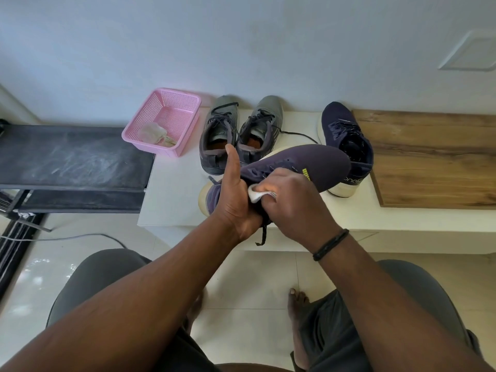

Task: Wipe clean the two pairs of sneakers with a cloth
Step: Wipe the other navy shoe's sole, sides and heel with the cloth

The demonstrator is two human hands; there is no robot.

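Observation:
My left hand (pixel 236 200) grips a navy sneaker (pixel 316 162) lying sideways above the white ledge (pixel 171 200), thumb raised. My right hand (pixel 292 200) holds a small white cloth (pixel 256 194) bunched against the sneaker's upper near the laces. The matching navy sneaker (pixel 346 135) stands upright on the ledge behind it. A grey pair (pixel 214 132) (pixel 260 130) stands side by side to the left, toes toward the wall.
A pink plastic basket (pixel 171 108) with a crumpled cloth (pixel 155 135) inside sits at the ledge's left end, over a dusty black shelf (pixel 72 157). A wooden panel (pixel 434 157) lies on the right. My knees and bare feet are below on the tiled floor (pixel 249 277).

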